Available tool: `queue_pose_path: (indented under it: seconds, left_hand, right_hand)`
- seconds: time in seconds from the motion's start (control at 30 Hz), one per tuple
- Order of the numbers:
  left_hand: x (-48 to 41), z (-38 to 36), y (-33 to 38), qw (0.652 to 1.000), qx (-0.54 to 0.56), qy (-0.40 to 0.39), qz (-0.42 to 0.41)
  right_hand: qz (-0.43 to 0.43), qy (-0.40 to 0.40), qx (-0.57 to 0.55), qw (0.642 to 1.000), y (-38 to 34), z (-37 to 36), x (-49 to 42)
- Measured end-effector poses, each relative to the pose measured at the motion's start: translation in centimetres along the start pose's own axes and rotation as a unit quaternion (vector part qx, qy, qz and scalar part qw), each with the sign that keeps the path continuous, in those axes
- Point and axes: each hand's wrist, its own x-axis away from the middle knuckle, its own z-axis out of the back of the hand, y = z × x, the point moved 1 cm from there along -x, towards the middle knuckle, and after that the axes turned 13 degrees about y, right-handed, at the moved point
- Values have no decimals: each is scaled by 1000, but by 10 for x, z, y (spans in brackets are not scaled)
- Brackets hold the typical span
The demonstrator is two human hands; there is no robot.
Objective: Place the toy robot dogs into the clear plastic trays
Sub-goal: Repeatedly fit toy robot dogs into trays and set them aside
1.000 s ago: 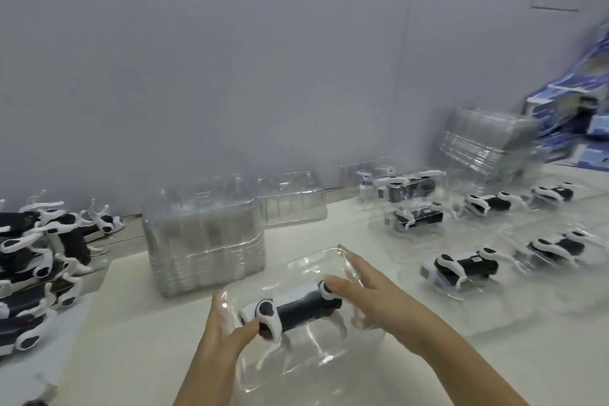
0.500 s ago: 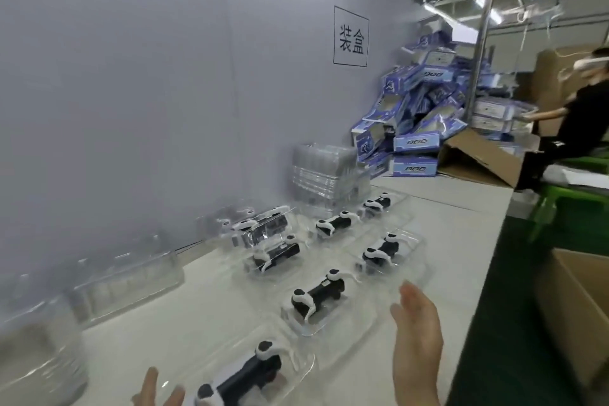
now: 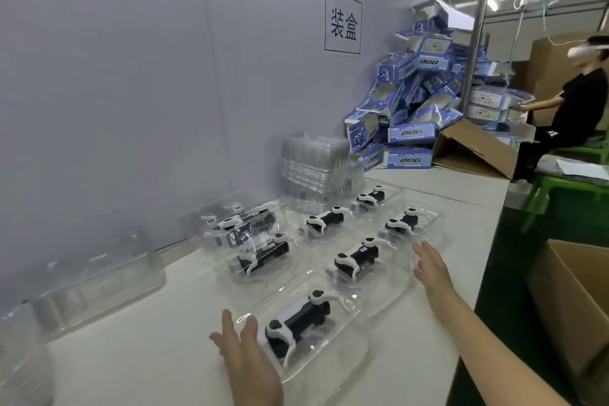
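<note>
A black-and-white toy robot dog lies in the nearest clear plastic tray on the white table. My left hand is flat and open at that tray's left end, fingers straight. My right hand hovers open beside a second tray that holds another dog. Several more dogs sit in trays further back, among them one dog and a far dog.
Stacks of empty clear trays stand against the grey wall, with more trays at left. Blue DOG boxes are heaped at the far end beside an open carton. A seated person is beyond; a cardboard box stands at right.
Both hands have let go of the dog and tray they held a second ago and now lie open. The view has swung right along the table.
</note>
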Motion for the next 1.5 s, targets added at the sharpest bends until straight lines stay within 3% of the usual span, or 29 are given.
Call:
queue_pose_path:
  seconds: [0.13,0.3,0.43,0.6,0.7,0.8,0.87,0.93,1.0,1.07,1.13,1.23,1.3,1.37,1.43,1.5]
  left_hand:
    - [21,-16,7,995,-29,-46,-79]
    - [22,-8,10,995,43,-48,-72]
    - [8,33,18,991,68,-5,-112]
    - [-30,118,57,975,51,-2,-217]
    - [-56,183,95,933,-14,40,-358]
    - [-80,243,128,830,-105,177,-519]
    - [-93,275,141,766,-116,282,-566]
    - [-107,301,148,746,-107,363,-548]
    - [-122,316,148,791,-120,373,-470]
    - [-140,324,144,869,-124,300,-374]
    - [-154,326,137,917,-121,226,-306]
    - [-172,320,122,951,-75,132,-267]
    - [-185,315,111,958,-28,94,-271]
    - [-195,312,101,956,13,91,-279]
    - [-197,313,99,954,27,103,-279]
    - [-197,314,98,952,21,113,-283]
  right_hand:
    - [30,22,27,999,6,-2,-6]
    - [99,42,50,993,14,1,-1]
    - [127,57,50,989,11,-1,5]
    - [252,178,3,951,4,-3,35]
    - [374,172,-52,910,-7,-29,75]
    - [506,101,-144,844,-20,-77,130]
    - [583,31,-219,782,-28,-115,181]
    - [612,-45,-271,742,-36,-152,241]
    - [622,-124,-272,724,-37,-186,300]
    - [643,-225,-215,700,-33,-221,351]
    - [651,-340,-97,672,-33,-257,393]
    - [653,-443,166,592,-26,-310,435]
    - [696,-421,264,518,-16,-337,445]
    - [768,-374,236,463,-11,-350,446]
    - [826,-326,146,436,-7,-356,441]
    - [840,-306,88,438,-6,-358,437]
